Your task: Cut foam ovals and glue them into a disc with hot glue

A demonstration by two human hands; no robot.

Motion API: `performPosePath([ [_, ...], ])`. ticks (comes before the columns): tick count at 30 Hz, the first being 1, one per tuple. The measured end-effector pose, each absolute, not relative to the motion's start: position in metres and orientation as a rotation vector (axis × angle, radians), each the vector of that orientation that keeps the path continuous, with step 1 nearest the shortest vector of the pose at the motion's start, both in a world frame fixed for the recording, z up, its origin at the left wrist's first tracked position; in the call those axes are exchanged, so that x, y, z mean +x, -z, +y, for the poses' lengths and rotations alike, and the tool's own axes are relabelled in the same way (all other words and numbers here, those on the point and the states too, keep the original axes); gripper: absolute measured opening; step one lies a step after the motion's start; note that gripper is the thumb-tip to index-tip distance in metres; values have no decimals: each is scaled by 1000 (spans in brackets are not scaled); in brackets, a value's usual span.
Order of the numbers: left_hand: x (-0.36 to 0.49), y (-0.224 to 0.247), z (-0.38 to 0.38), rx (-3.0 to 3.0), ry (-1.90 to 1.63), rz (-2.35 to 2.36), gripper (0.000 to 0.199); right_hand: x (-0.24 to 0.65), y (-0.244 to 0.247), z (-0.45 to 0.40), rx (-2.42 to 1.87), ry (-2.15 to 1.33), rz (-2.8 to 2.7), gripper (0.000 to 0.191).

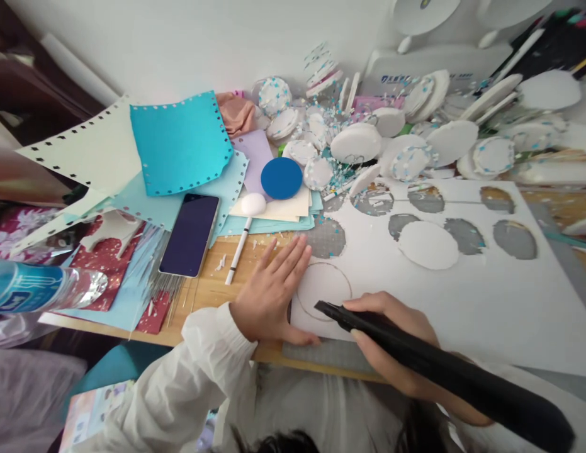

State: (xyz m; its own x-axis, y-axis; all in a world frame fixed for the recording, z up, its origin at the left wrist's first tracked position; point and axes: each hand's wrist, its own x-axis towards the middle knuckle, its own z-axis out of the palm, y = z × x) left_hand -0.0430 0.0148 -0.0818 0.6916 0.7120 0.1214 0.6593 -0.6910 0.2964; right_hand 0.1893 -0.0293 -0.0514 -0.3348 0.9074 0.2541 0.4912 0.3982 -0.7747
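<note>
My left hand [272, 294] lies flat with fingers stretched out at the left edge of a white foam sheet [467, 308]. Beside it, a circle outline [324, 291] shows on the sheet's near left corner. My right hand [406, 340] grips a long black utility knife [415, 355], its tip over the lower right part of that outline. Several round holes [514, 239] run along the sheet's far side. A loose white disc [428, 245] lies on top, partly covering the holes. A grey cutting mat [321, 357] shows beneath the sheet.
Several white discs with blue specks [356, 143] are heaped along the wall. To the left lie a phone [189, 234], a pen [239, 248], a blue disc [281, 178] and a turquoise punched sheet [179, 143]. A water bottle [42, 286] juts in at far left.
</note>
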Motion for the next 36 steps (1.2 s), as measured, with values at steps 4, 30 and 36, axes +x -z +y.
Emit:
performPosePath([
  [4,-44,83,14,2637,-282,1113,123,175,59,-34,-1200,-792,-1962,19],
  [30,-41,80,18,2539,-229,1101,125,153,74,-39,-900,-542,-2154,35],
  [36,-40,79,17,2527,-259,1119,121,158,72,-41,-847,-555,-2160,35],
])
